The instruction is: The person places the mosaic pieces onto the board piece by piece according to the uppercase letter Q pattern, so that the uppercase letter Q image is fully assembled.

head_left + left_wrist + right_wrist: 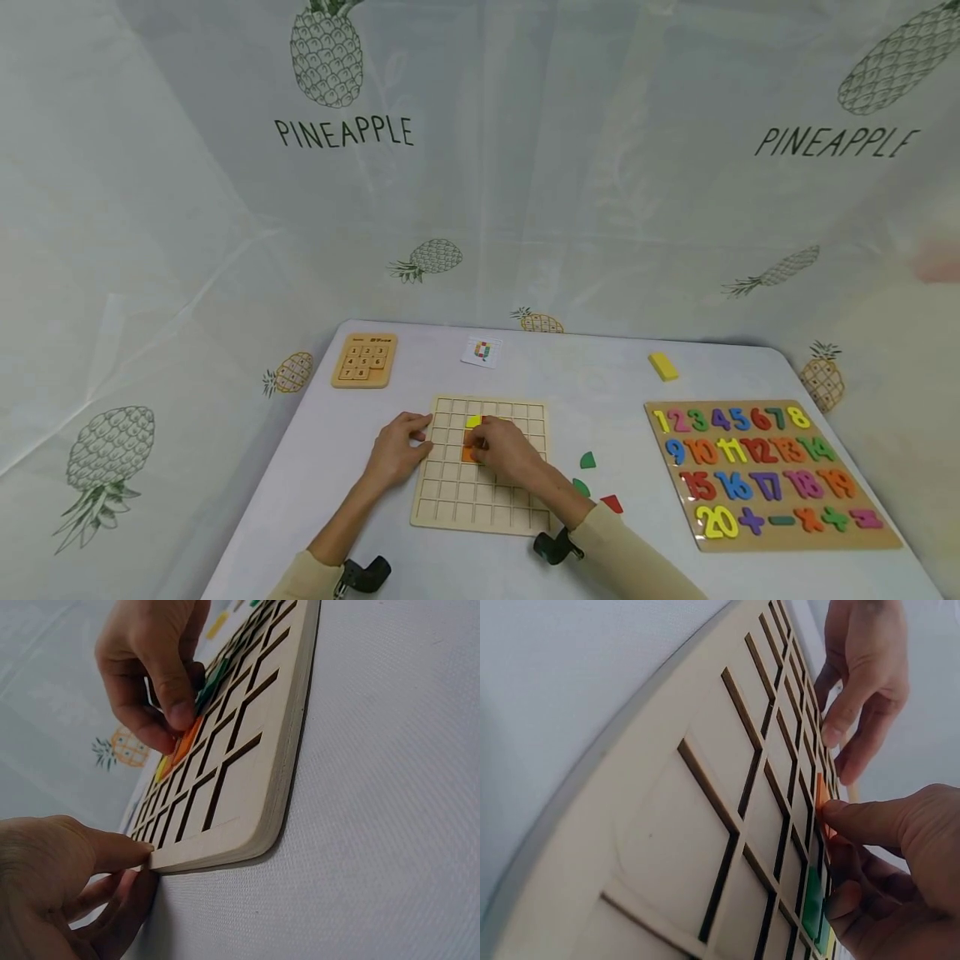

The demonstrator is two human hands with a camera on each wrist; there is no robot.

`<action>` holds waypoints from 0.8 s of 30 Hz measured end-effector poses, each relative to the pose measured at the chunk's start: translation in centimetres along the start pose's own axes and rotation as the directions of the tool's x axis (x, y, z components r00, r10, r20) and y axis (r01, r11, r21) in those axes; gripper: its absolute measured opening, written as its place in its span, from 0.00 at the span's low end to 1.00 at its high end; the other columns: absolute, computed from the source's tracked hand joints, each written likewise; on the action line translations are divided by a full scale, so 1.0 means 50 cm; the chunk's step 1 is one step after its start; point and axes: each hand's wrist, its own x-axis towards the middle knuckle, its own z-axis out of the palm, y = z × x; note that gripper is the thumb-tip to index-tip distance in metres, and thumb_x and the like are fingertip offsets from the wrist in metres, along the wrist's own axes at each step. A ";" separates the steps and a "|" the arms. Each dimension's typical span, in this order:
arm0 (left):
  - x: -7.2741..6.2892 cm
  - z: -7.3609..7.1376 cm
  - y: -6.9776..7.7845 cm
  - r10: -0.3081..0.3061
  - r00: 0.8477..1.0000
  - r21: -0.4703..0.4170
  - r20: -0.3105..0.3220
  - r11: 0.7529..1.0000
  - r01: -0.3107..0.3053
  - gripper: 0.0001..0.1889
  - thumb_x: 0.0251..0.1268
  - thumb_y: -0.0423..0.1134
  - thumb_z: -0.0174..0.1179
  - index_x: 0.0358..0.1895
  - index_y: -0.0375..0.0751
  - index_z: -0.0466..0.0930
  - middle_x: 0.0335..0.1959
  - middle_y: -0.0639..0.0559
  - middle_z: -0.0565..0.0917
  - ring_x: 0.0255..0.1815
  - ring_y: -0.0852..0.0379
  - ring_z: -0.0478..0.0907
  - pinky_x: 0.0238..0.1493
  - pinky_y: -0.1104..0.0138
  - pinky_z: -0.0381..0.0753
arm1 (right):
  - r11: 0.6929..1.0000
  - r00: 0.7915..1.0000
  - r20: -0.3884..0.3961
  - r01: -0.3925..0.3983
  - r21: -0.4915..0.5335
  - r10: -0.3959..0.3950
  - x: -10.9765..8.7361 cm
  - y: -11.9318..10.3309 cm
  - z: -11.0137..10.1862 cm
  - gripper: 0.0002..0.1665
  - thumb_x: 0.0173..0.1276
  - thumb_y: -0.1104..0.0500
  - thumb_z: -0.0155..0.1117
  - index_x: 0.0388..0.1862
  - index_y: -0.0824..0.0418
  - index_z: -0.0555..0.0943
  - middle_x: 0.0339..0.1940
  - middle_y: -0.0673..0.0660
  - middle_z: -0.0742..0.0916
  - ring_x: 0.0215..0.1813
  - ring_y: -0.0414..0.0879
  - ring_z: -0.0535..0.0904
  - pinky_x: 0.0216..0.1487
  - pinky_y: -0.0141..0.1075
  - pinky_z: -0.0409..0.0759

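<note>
A square wooden grid board [450,504] lies on the white table in front of me. My left hand [396,450] holds its left edge, with the thumb on the rim in the left wrist view. Over the upper middle of the grid, my right hand [508,450] pinches an orange tile [824,802] between thumb and fingers, down at the cells. Beyond it sits a yellow tile [473,422], with a bit of red beside it. A green tile [812,904] shows in the grid in the right wrist view; the right hand hides part of this group.
Two green pieces [587,460] and a red piece [612,503] lie right of the board. Farther right is a number puzzle board [783,521]. At the back are a numbered sliding puzzle [364,361], a card with a coloured pattern [482,352] and a yellow block [663,367].
</note>
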 end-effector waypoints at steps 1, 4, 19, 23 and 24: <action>0.000 0.001 -0.001 0.002 1.000 0.004 0.001 1.000 -0.002 0.25 0.57 0.34 0.71 0.60 0.37 0.82 0.52 0.50 0.83 0.41 0.60 0.80 0.45 0.59 0.76 | 1.000 1.000 -0.004 -0.001 0.006 0.001 -0.002 0.002 -0.002 0.05 0.66 0.60 0.71 0.40 0.55 0.89 0.35 0.44 0.83 0.36 0.35 0.77 0.38 0.30 0.77; 0.002 0.003 -0.002 0.005 1.000 0.008 0.008 1.000 -0.005 0.25 0.57 0.34 0.71 0.61 0.37 0.82 0.52 0.50 0.83 0.41 0.60 0.80 0.45 0.59 0.76 | 0.999 1.000 -0.027 -0.010 0.042 0.011 -0.016 0.010 -0.020 0.06 0.68 0.60 0.69 0.42 0.54 0.89 0.36 0.45 0.83 0.36 0.36 0.77 0.38 0.31 0.77; -0.005 0.003 0.001 0.029 1.000 0.008 0.004 1.000 -0.029 0.25 0.57 0.32 0.71 0.60 0.35 0.82 0.52 0.48 0.83 0.41 0.59 0.81 0.43 0.61 0.76 | 0.889 0.893 -0.052 -0.438 0.135 0.448 -0.167 0.140 -0.168 0.09 0.64 0.60 0.73 0.42 0.57 0.84 0.32 0.50 0.81 0.33 0.44 0.75 0.33 0.37 0.76; -0.001 0.002 -0.001 0.012 1.000 0.008 0.004 1.000 -0.012 0.25 0.57 0.32 0.71 0.60 0.36 0.82 0.53 0.48 0.83 0.41 0.60 0.81 0.43 0.62 0.76 | 0.862 0.862 -0.051 -0.501 0.070 0.505 -0.197 0.167 -0.167 0.16 0.60 0.57 0.77 0.43 0.61 0.82 0.32 0.52 0.81 0.34 0.46 0.75 0.37 0.39 0.78; 0.000 0.003 -0.001 0.011 1.000 0.007 0.005 1.000 -0.011 0.25 0.57 0.32 0.71 0.61 0.36 0.82 0.53 0.49 0.83 0.41 0.61 0.81 0.43 0.62 0.76 | 0.856 0.854 -0.061 -0.515 0.054 0.517 -0.202 0.173 -0.165 0.18 0.59 0.56 0.78 0.43 0.62 0.81 0.33 0.53 0.81 0.35 0.46 0.74 0.38 0.40 0.78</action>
